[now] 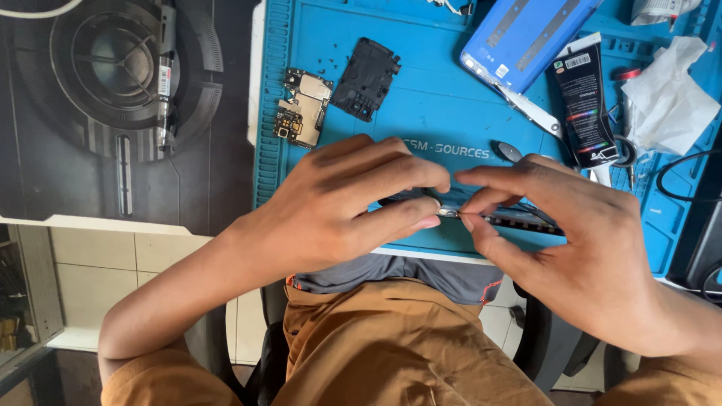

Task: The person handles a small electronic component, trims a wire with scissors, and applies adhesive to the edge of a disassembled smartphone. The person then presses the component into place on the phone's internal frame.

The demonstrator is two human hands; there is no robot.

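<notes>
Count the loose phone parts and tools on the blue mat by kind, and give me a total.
Circuit board: 1
Black cover plate: 1
Blue back cover: 1
Black tube: 1
White tissue: 1
Phone frame held in both hands: 1
Total: 6

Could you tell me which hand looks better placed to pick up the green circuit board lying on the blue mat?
Left, probably. The left hand sits just below the circuit board, on its side. The right hand is farther off, pinching the phone frame.

circuit board point(304, 108) | black cover plate point(367, 78) | blue back cover point(526, 34) | glue tube point(585, 101) | crumpled tissue point(669, 94)
</notes>
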